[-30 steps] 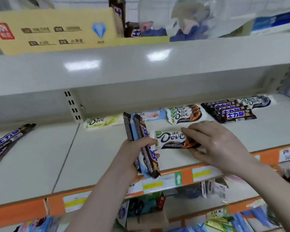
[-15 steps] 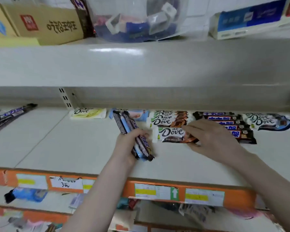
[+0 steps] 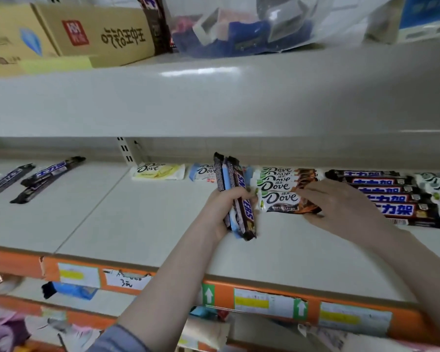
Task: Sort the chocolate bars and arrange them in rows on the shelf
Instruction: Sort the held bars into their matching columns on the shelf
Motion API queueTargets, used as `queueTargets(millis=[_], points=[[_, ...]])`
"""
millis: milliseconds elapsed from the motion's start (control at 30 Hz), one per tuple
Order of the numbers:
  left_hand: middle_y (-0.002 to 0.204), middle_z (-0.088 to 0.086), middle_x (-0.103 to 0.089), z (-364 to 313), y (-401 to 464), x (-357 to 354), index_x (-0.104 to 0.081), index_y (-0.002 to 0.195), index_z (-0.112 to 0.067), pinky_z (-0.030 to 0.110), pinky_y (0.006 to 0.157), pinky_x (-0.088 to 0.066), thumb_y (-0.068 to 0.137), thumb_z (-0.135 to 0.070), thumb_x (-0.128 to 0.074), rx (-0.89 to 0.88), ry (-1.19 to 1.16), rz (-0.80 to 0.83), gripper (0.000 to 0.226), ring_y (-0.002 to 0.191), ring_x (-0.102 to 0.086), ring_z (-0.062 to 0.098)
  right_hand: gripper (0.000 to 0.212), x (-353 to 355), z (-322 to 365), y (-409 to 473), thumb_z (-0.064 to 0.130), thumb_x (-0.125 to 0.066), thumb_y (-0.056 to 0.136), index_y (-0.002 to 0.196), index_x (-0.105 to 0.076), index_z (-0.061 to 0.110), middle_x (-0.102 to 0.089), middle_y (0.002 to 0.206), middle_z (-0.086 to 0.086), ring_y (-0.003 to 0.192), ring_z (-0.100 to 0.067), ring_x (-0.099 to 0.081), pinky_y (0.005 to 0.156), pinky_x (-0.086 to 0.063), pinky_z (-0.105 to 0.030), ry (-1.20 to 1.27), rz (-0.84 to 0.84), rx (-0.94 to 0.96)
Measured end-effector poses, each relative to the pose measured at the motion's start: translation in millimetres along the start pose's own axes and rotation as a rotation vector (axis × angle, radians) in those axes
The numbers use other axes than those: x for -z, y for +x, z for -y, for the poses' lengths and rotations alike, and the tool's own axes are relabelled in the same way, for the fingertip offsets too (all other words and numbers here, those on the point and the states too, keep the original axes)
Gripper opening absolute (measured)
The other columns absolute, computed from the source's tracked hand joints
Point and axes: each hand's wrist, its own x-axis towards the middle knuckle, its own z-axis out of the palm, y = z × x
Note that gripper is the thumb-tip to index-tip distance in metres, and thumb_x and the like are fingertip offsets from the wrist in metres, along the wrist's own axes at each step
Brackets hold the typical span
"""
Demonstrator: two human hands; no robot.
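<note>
Near the middle of the frame, the left hand point(image 3: 220, 209) is gripping a spare bundle of bars point(image 3: 235, 196), fingers curled round them, likely keeping them ready for sorting. Just right, the right hand point(image 3: 341, 209) is pinching the end of a Dove bar point(image 3: 282, 202), laying it on the shelf point(image 3: 137, 224) against the Dove row point(image 3: 282, 179) behind.

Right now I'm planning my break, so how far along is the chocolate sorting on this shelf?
Roughly midway. Done: a Snickers row and a brown Dove row lie stacked at the back. In hand: the right hand sets another brown Dove bar at that row's front; the left hand grips a bundle of bars. Left: that bundle and the loose Snickers bars far left.
</note>
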Motion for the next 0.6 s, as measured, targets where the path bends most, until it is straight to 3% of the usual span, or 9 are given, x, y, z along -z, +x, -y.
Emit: queueTargets(millis=[233,400,533,600], points=[[0.086,0.017,-0.067,0.4,8.8,0.1,-0.06,0.098,0.001,0.034,0.07,-0.055,0.077,0.004,-0.057,0.015,0.067,0.017,0.021,0.072,-0.065,0.023,0.041,-3.5,-7.0,-0.9,0.008,-0.081,0.058,0.098,-0.07,0.005,-0.071,0.086,-0.009,0.077,-0.027,-0.067,0.068,-0.058,-0.04,0.005,0.021,-0.017],[0.08,0.017,-0.06,-0.7,9.6,0.3,-0.055,0.1,0.0,0.031,0.055,-0.056,0.077,0.006,-0.054,0.009,0.045,-0.024,0.024,0.065,-0.059,0.027,0.04,-4.1,-8.4,1.2,0.009,-0.08,0.06,0.098,-0.07,0.005,-0.071,0.086,-0.008,0.076,-0.028,-0.067,0.067,-0.058,-0.04,0.001,0.045,-0.025],[0.088,0.021,-0.057,-3.2,11.4,-1.5,-0.055,0.092,0.0,0.038,0.067,-0.054,0.075,0.007,-0.055,0.009,0.099,-0.036,0.019,0.069,-0.056,0.029,0.039,-4.0,-8.0,1.9,0.009,-0.081,0.062,0.099,-0.07,0.005,-0.071,0.086,-0.008,0.076,-0.029,-0.067,0.068,-0.057,-0.039,0.019,0.072,-0.049],[0.086,0.022,-0.057,-3.1,11.6,-2.8,-0.056,0.087,0.001,0.036,0.065,-0.054,0.075,0.007,-0.055,0.009,0.129,-0.028,0.014,0.065,-0.056,0.028,0.04,-3.9,-8.9,0.5,0.011,-0.081,0.064,0.102,-0.07,0.006,-0.071,0.091,-0.008,0.081,-0.029,-0.067,0.072,-0.056,-0.041,0.037,0.105,-0.069]])
